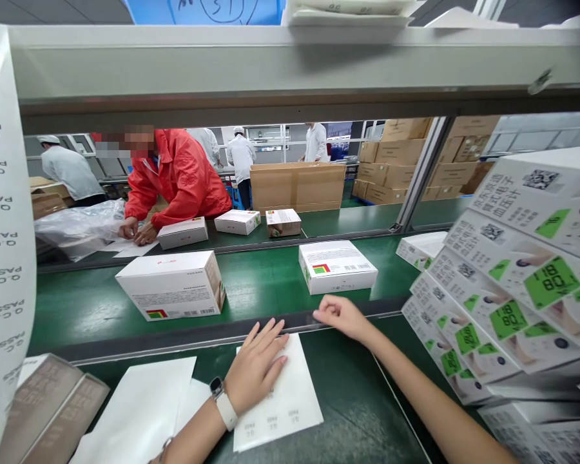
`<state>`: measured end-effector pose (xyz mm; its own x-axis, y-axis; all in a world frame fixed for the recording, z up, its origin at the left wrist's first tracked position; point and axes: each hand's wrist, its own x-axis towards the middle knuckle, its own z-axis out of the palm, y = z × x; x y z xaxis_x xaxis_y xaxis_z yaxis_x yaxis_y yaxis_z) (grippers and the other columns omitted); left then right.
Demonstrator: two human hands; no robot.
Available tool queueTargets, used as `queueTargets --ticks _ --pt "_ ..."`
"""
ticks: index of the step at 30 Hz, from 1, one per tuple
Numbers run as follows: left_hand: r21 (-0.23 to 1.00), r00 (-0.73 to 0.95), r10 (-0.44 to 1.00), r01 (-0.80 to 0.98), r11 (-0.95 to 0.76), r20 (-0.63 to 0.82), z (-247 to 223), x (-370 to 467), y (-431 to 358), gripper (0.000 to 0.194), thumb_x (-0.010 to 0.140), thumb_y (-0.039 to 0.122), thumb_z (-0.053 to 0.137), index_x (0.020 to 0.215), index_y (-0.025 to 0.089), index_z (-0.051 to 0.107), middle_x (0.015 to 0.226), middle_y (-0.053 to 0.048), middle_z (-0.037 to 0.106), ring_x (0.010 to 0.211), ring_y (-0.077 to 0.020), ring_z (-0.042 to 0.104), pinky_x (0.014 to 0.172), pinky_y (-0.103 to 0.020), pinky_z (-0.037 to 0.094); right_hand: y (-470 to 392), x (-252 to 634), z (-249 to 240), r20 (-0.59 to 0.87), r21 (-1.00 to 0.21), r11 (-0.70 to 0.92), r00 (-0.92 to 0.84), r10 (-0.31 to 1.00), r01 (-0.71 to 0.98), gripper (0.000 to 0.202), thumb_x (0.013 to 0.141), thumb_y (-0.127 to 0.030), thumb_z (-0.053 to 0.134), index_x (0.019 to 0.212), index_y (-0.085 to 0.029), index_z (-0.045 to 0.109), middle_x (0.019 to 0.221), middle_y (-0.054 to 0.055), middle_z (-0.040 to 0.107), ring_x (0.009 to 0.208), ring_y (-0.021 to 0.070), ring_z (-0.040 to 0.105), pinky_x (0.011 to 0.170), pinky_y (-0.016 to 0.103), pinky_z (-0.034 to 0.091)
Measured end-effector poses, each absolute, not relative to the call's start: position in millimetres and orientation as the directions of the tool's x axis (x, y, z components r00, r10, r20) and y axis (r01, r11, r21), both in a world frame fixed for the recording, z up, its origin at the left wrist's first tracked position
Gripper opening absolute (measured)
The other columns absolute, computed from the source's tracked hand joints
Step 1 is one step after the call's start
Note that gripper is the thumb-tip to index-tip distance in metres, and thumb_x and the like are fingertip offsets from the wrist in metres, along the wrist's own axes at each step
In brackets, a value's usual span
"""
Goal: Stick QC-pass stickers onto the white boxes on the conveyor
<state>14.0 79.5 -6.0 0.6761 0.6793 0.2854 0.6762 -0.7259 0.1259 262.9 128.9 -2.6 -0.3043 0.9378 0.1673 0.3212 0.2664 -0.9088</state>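
My left hand (pixel 255 374), with a watch at the wrist, lies flat on a white sheet of Q.C. PASS stickers (pixel 294 396), fingers stretched out. The printed rows show near the sheet's lower edge. My right hand (pixel 341 316) is held by the dark rail at the belt's near edge, its fingers curled and pressed together. Whatever may be between those fingertips is too small to tell. Just beyond it a white printed box (pixel 338 265) lies flat on the green belt (pixel 261 277). A larger white box (pixel 174 287) stands farther left on that belt.
Printed boxes (pixel 493 309) are stacked at right. White paper sheets (pixel 140 393) and brown-sided boxes (pixel 53 412) lie at left, beneath a hanging sticker strip (pixel 4 225). A shelf beam (pixel 290 71) crosses above. Opposite, a person in red (pixel 183 177) handles papers beside several boxes.
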Motion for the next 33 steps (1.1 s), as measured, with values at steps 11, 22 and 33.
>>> queueTargets --ticks 11,22,33 --pt "-0.003 0.731 0.568 0.614 -0.789 0.377 43.5 52.2 150.2 0.032 0.086 0.025 0.037 0.117 0.023 0.046 0.132 -0.001 0.035 0.124 -0.0218 0.024 0.101 -0.045 0.022 205.1 342.4 30.9 0.26 -0.745 0.278 -0.12 0.958 0.606 0.036 0.062 -0.049 0.06 0.055 -0.017 0.046 0.046 -0.005 0.039 0.045 0.0084 0.035 0.042 0.02 0.024" --pt "0.03 0.767 0.542 0.568 -0.823 0.343 24.4 101.0 214.3 0.044 0.085 0.031 0.038 0.129 0.028 0.03 0.133 -0.001 0.034 0.123 -0.0247 0.027 0.098 -0.046 0.022 229.3 325.1 28.9 0.288 -0.643 0.358 -0.219 0.932 0.677 0.028 0.062 -0.044 0.061 0.057 -0.017 0.054 0.057 0.0 0.055 0.052 0.0115 0.046 0.046 0.021 0.028" --pt "-0.07 0.764 0.559 0.608 -0.791 0.321 20.7 80.2 215.7 0.042 0.084 0.024 0.04 0.125 0.03 0.036 0.131 0.001 0.037 0.117 -0.0255 0.033 0.093 -0.043 0.027 229.9 308.3 35.9 0.382 -0.283 0.28 -0.16 0.91 0.917 0.023 0.072 -0.043 0.053 0.064 -0.021 0.053 0.059 0.0 0.058 0.055 0.0149 0.049 0.049 0.023 0.021"
